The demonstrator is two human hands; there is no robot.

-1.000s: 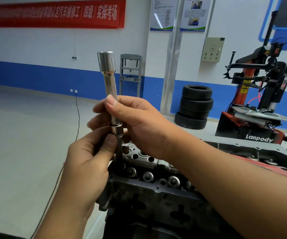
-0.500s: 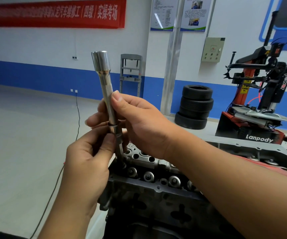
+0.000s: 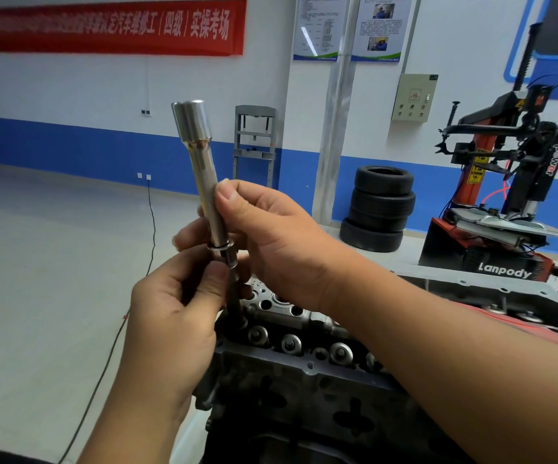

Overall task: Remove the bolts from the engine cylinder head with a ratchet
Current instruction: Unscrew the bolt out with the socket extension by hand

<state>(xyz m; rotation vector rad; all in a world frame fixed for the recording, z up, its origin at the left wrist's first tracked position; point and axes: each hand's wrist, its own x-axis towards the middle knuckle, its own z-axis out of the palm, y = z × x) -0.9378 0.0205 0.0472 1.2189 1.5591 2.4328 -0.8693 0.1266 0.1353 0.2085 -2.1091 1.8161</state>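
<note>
Here we hold a long socket (image 3: pixel 200 169) and the bolt (image 3: pixel 234 289) hanging from it, the pair forming one slim rod that stands nearly upright, its top leaning a little to the left and away from us, its lower end pointing down at the near left corner of the cylinder head (image 3: pixel 304 349). Our right hand (image 3: pixel 270 242) wraps the lower part of the socket, thumb pressed along its side and fingers curled behind it; our left hand (image 3: pixel 177 316) pinches the bolt just below that grip, thumb in front and the fingers folded behind. Above the right thumb the socket is bright polished steel, round and smooth, with a finely knurled stretch and a wider cup-shaped end at the very top. At the grip a thin steel washer rings the bolt's head, and below it the shank is dark and dull; we cannot tell whether its tip is touching the head. The cylinder head is rough grey cast metal, studded with round bright caps and dark holes, with a sharp front rim below our left wrist. Left of the grip lies open pale floor (image 3: pixel 36 279) crossed by a thin black cable (image 3: pixel 152 236); beyond the right hand stand a stack of tyres (image 3: pixel 379 209) and a red and black tyre machine (image 3: pixel 505 195).
</note>
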